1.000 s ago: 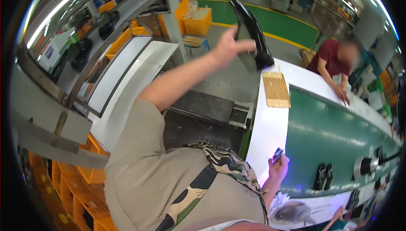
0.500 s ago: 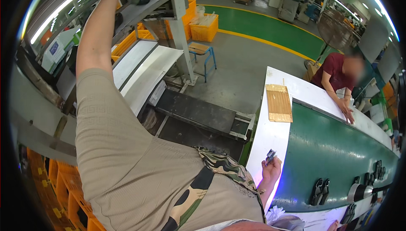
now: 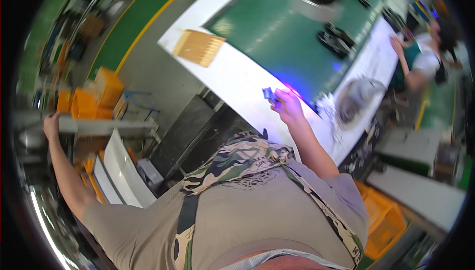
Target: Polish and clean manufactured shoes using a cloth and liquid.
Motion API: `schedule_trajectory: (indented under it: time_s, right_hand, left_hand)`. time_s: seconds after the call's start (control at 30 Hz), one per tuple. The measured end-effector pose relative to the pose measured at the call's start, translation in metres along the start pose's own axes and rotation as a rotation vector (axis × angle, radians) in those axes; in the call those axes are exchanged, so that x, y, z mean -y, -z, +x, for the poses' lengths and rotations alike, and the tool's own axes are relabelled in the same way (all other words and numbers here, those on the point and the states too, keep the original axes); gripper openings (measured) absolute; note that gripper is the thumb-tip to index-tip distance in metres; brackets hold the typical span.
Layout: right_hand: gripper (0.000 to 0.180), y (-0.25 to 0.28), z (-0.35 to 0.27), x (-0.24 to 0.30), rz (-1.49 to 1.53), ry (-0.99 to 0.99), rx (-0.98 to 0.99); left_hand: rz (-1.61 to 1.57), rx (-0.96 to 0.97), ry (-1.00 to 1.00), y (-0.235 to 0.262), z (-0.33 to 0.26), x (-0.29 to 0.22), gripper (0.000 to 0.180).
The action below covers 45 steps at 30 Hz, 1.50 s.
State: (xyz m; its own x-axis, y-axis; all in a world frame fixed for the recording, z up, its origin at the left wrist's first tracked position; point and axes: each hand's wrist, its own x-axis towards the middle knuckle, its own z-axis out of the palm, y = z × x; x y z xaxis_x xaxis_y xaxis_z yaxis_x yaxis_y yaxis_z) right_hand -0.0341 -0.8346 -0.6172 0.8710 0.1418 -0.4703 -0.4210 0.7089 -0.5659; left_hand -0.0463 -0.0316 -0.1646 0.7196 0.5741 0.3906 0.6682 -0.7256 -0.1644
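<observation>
View turned right | right grip (image 3: 288,107): small bluish item (image 3: 268,95) | apron (image 3: 232,163): dark lettering (image 3: 267,161)

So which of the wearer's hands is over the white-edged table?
The right hand, with a small dark-blue object in its fingers; the left hand is stretched out at far left.

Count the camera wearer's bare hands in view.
2: the left hand at far left, beside a long grey beam; the right hand pinching a small bluish object above the white tabletop.
</observation>
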Motion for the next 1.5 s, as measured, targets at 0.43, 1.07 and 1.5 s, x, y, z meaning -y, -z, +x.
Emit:
schedule_trajectory:
  time_s: [0.43, 1.07, 1.5]
  right_hand:
    - [0.013, 0.131, -0.116, 0.040, 0.233, 0.287, -0.389]
    - [0.013, 0.217, -0.177, 0.003, 0.610, 0.556, -0.875]
    - [0.008, 0.222, -0.162, 0.041, 0.516, 0.483, -0.875]
  left_hand:
    - [-0.555, 0.954, -0.775, -0.264, -0.273, -0.566, 0.042]
    - [-1.001, 1.930, -0.015, -0.163, -0.621, -1.076, 0.097]
    - [-1.327, 2.120, 0.141, -0.215, -0.607, -1.051, 0.049]
